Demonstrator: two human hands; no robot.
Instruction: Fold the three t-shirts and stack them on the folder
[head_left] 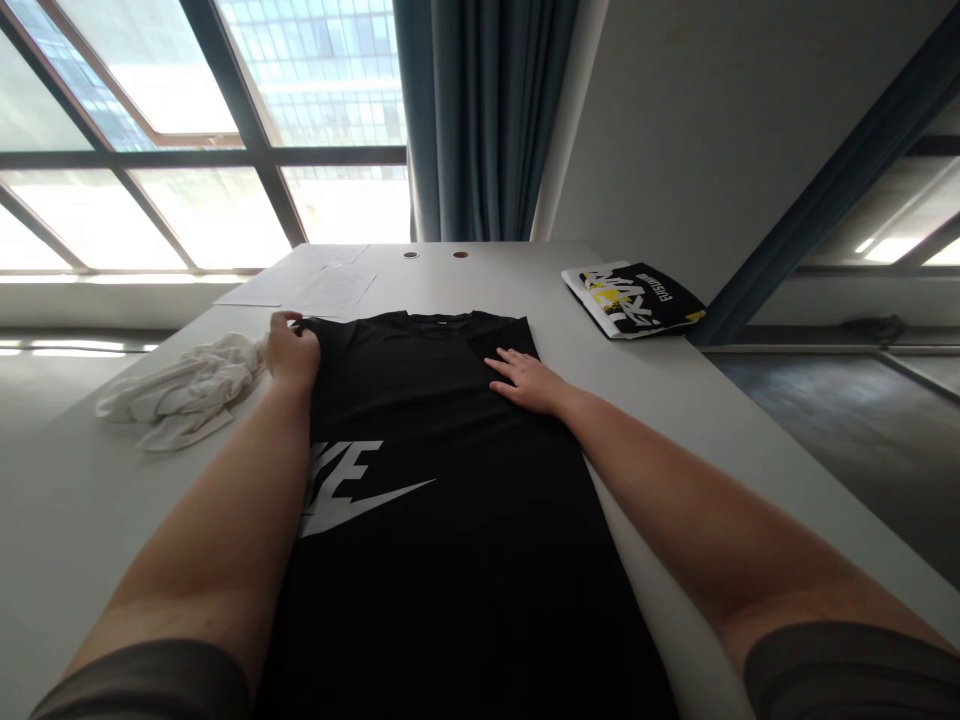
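A black T-shirt (465, 520) with a pale printed logo lies spread on the white table, its neckline toward the far end. At the upper left corner of the shirt, my left hand (292, 350) pinches the dark sleeve between thumb and fingers. My right hand (525, 380) rests flat on the shirt near its right sleeve, fingers spread and holding nothing. Part of the logo at the left is hidden by my left forearm.
A crumpled white cloth (191, 385) lies left of the shirt. A folded black garment with white and yellow print (637, 300) sits at the table's right edge. Sheets of paper (315, 285) lie at the far left of the white table (465, 280). Windows and a blue curtain (480, 120) stand beyond.
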